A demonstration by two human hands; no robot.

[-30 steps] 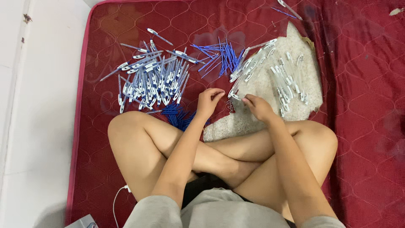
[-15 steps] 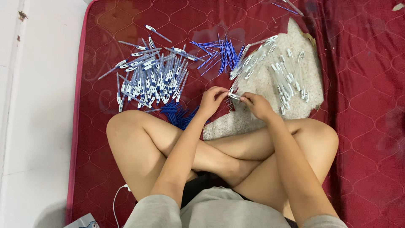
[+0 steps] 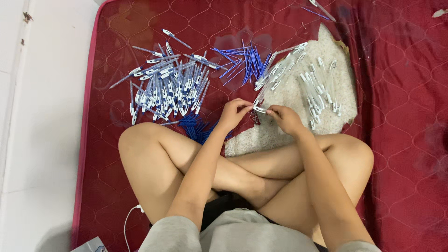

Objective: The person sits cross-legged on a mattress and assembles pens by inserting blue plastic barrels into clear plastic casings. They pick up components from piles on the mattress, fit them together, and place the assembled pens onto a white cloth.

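I sit cross-legged on a dark red quilted mattress. My left hand and my right hand meet in front of my knees, both pinching a thin white pen part between the fingertips. Left of my hands lies a heap of assembled white-and-blue pens. Thin blue refills are scattered beyond my hands. Clear white pen barrels lie spread on a pale speckled cloth at the right. A small pile of blue caps sits by my left knee.
A white tiled floor borders the mattress on the left. A white cable and the corner of a grey box lie near my left hip. A few stray pen parts rest at the far top edge.
My hands have stayed together over the same spot, fingers shifting slightly on the pen part. The piles have not moved.
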